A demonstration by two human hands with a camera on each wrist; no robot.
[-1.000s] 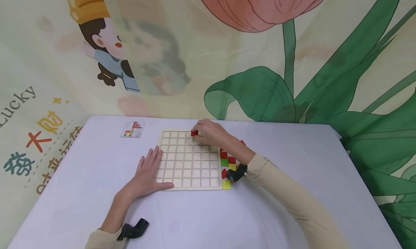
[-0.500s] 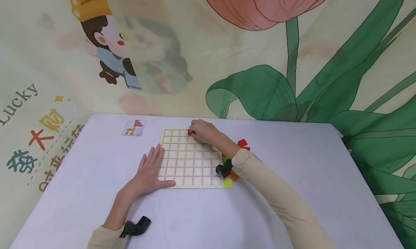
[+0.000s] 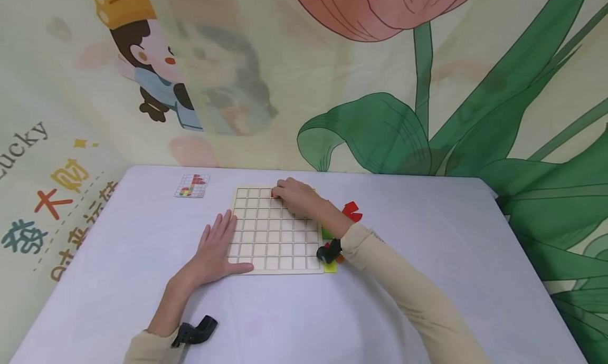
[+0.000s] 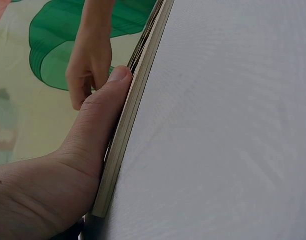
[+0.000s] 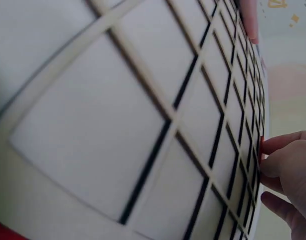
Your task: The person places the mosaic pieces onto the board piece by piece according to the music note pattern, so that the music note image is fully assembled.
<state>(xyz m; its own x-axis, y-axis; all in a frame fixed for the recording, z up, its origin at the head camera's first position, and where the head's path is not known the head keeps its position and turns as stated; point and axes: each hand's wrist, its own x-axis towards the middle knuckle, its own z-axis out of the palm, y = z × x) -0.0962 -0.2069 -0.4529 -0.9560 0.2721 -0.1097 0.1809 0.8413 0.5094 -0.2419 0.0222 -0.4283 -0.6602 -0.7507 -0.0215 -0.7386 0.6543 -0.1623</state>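
A pale wooden board [image 3: 267, 236] with a grid of square cells lies on the white table. My left hand [image 3: 215, 253] rests at its left side, fingers spread and straight, thumb along the near edge. In the left wrist view that thumb [image 4: 95, 117] lies against the board's rim. At the far row of cells, my right hand [image 3: 298, 196] pinches a small red tile [image 3: 274, 193], mostly covered by the fingertips. From the right wrist, a red sliver of tile shows at the fingertips, right at the grid's far edge.
Loose tiles lie along the board's right side: red ones [image 3: 351, 211], a green one [image 3: 326, 234] and a yellow one [image 3: 330, 267], some partly behind the right wrist and its black camera [image 3: 329, 251]. A small card [image 3: 192, 186] with a coloured grid pattern lies at the back left.
My right hand has shifted slightly left along the far row with the red tile, its fingers now covering more of it. The left hand keeps its place on the board.
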